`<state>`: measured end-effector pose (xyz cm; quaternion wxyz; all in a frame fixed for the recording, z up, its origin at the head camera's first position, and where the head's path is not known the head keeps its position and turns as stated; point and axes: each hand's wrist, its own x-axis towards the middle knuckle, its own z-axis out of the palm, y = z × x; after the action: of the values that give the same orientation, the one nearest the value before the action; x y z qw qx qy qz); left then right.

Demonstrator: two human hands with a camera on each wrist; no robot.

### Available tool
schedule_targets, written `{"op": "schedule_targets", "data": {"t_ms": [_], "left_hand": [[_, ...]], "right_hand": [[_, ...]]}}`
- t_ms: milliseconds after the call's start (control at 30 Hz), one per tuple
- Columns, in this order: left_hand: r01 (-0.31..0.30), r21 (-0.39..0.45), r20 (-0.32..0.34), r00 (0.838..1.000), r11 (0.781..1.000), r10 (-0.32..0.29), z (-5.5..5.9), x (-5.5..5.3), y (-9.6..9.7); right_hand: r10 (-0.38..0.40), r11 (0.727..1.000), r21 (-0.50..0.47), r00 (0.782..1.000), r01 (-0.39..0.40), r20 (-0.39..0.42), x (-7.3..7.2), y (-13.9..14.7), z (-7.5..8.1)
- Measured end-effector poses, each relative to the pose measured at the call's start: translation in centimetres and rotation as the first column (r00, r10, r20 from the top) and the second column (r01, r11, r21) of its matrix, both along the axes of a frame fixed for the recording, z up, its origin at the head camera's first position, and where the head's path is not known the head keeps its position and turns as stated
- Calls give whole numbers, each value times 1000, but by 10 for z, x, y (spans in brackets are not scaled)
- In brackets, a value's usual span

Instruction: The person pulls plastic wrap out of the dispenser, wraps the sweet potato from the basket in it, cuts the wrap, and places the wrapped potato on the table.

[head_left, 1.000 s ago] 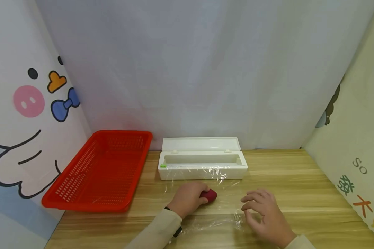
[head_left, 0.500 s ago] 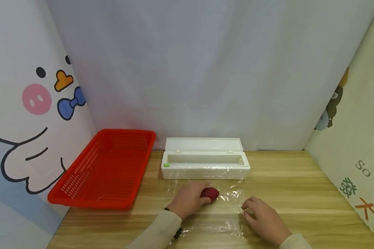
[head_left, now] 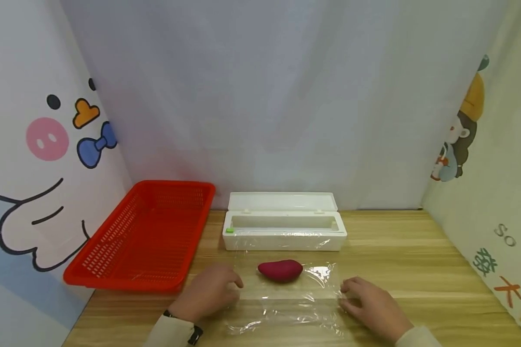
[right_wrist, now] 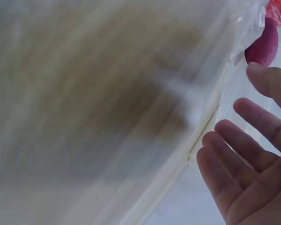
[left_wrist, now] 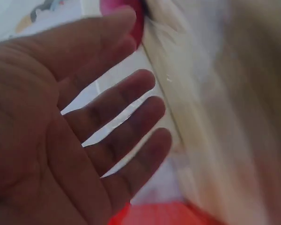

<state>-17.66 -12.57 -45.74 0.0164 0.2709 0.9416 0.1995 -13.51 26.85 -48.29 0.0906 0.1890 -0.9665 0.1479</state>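
Observation:
A purple-red sweet potato (head_left: pixel 281 271) lies on a sheet of clear cling film (head_left: pixel 295 304) spread over the table. The film runs from a white cling film dispenser (head_left: pixel 282 242), whose lid stands raised at the back. At the film's left edge is my left hand (head_left: pixel 209 293); its wrist view shows loosely extended fingers (left_wrist: pixel 126 96) and nothing held. By the film's right edge my right hand (head_left: pixel 374 304) is low over the table. Its fingers (right_wrist: pixel 246 145) are slightly bent and apart, with nothing between them in the right wrist view.
A red plastic basket (head_left: pixel 186 260) stands on the left side of the wooden table (head_left: pixel 399 250). On the dispenser's left end sits a small green slider (head_left: pixel 229 230). A pale curtain (head_left: pixel 278 96) hangs behind, and printed panels flank both sides.
My left hand has let go of the sweet potato and moved left and toward me, leaving it on the film. My right hand has lowered slightly by the film's right edge.

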Motion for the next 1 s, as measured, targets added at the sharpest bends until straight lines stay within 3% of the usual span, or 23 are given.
{"op": "schedule_targets", "data": {"t_ms": [133,233,433,533,633,833,1000], "left_hand": [[-2,-9,31,1000,1000,2,-17,4,-16],[-23,7,45,999,1000,23,-23,1,-21],[-12,-12,52,999,1000,13,-19,-5,-21],[5,-48,48,999,999,-2,-18,-1,-21],[17,-88,3,1000,996,-17,-16,3,-20],[5,-135,-55,998,991,-12,-11,9,-15],[-25,-116,-35,999,993,22,-8,14,-12]], "right_hand": [[42,998,40,999,-42,-4,2,2,-2],[59,997,53,998,-59,-5,3,3,-2],[86,986,139,996,-88,17,3,-5,2],[145,972,184,989,-146,20,2,-11,4],[188,960,207,982,-188,22,-1,-14,8],[191,961,192,980,-199,57,-2,-19,17],[162,962,212,985,-170,55,1,-20,16]]}}
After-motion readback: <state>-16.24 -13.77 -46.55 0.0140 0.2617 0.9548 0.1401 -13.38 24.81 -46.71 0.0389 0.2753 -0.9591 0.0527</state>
